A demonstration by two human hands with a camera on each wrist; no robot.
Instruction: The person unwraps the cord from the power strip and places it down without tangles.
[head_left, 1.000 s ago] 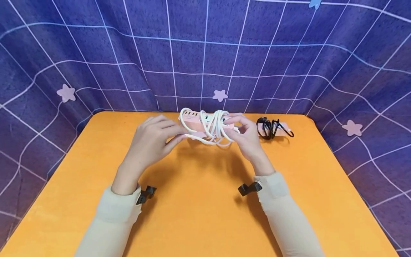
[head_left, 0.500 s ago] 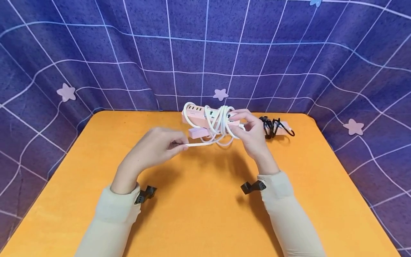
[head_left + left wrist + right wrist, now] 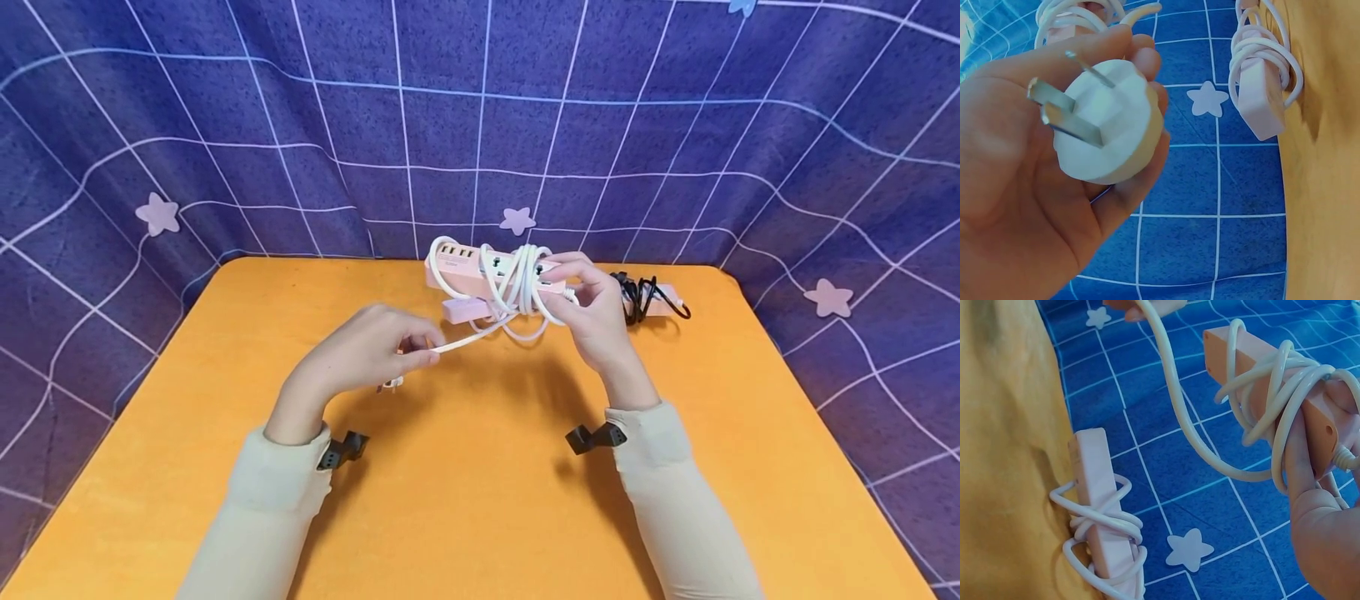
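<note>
A: Farthest left, your left hand has its thumb and fingertips pinched together on the white cord, and the rest of the fingers curl about the plug, prongs turned back toward your wrist.

B: From there your cord runs, sagging a little, to the pink power strip, which you hold up off the table, loops crossing round its middle and right end. Behind it sits a lilac strip with a white cord of its own, apart from yours.

A: Then comes your right hand, thumb and fingers clamped on the pink strip's right end, over some of the loops.

B: And just beyond that hand, on the table, you have a third strip wrapped in a black cord.

A: So which step are you on? I'd judge you're partway through unwrapping the pink strip; winding would look much the same, so I can't be sure.

B: If it is unwrapping, your next move calls for a steady right grip and the plug carried round the strip, lifting one loop clear. Pulling straight could tighten those crossings on you.
</note>
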